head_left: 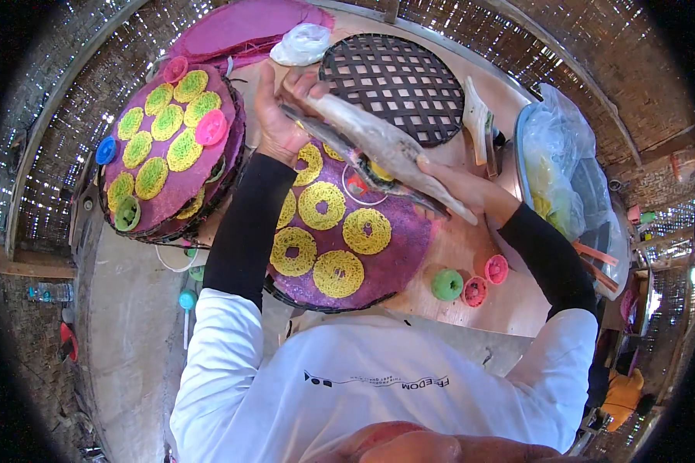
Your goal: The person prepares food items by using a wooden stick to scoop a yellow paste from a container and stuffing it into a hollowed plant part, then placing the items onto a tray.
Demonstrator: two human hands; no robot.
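Observation:
Both hands hold a long, worn wooden press (pixel 371 131) made of two bars, slanting over the work surface. My left hand (pixel 282 116) grips its far-left end, fingers curled over the upper bar. My right hand (pixel 467 189) is closed around the near-right part. Between the bars shows a bit of yellow dough (pixel 380 171). Beneath lies a round purple cloth-covered tray (pixel 398 266) bearing several flat yellow noodle rings (pixel 338 273). A thin white hoop with something red inside shows partly below the press.
At left stands a stack of purple-covered trays (pixel 135 189) with yellow-green noodle rounds and coloured plastic cups. A black woven tray (pixel 394 85) lies at the back. Right are a plastic-lined tub (pixel 529 166), a green cup (pixel 447 285) and two pink cups (pixel 496 269).

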